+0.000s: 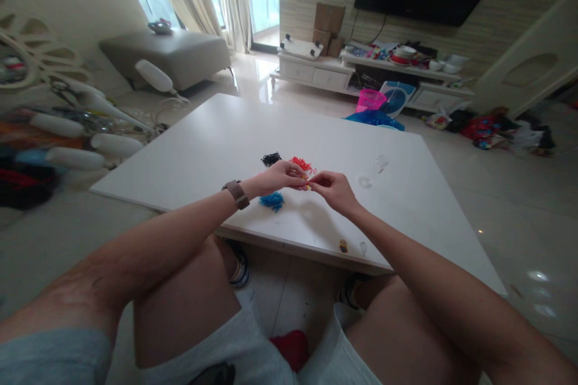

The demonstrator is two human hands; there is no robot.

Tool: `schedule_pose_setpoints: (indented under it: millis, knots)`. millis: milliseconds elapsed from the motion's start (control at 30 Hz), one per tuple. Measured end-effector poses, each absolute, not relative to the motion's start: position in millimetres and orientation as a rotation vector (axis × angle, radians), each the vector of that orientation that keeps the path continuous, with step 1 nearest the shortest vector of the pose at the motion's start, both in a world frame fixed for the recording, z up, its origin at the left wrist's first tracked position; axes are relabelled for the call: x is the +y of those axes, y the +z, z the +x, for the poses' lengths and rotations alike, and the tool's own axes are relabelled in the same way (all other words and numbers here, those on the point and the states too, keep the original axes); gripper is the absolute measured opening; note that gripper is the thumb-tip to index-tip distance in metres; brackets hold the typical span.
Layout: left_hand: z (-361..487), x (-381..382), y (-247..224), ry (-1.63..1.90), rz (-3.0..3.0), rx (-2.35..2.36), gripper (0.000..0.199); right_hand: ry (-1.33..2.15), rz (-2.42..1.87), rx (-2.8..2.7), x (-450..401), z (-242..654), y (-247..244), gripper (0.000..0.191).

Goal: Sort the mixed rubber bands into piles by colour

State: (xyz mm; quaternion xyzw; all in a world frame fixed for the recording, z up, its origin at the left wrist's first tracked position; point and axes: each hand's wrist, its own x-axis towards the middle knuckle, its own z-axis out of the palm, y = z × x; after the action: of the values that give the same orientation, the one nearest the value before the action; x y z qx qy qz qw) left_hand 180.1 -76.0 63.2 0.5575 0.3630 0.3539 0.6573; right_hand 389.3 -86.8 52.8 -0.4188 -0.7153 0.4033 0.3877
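My left hand (289, 175) and my right hand (334, 190) meet above the white table, thumbs and fingers pinched together. Between their fingertips is a small yellow-orange piece (309, 187), mostly hidden, too small to name surely. Around my left hand lie loose piles of what look like little rubber bands: a black pile (271, 159) behind it, a red pile (301, 163) just beyond the fingers, and a blue pile (271, 201) in front of the wrist. A small yellow-and-dark item (343, 246) rests by the near table edge, beside a small clear piece (363, 248).
The white table (217, 150) spreads before my knees. A clear ring-like piece (365, 181) and another clear piece (382, 162) lie right of my hands. Beyond are a pink basket (371, 99) and a TV cabinet (311, 72). A lamp with white shades (74, 158) stands left.
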Motion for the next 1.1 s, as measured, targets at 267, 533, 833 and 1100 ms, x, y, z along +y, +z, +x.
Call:
schedule_pose_setpoints:
  millis: [267,533,833,1100]
  knots:
    - [176,-71,56,0.804,1.328,0.848,0.033,0.907,-1.132,-1.824,-83,392,50,0.011]
    - [181,-71,55,0.785,1.33,0.836,0.025,0.87,-1.166,-1.863,-87,390,55,0.014]
    - [176,-22,33,0.899,1.182,1.263,0.03,0.964,-1.561,-1.333,-34,414,16,0.042]
    - [181,9,15,0.917,1.2,1.472,0.024,1.298,-1.558,-1.243,-12,424,-1,0.028]
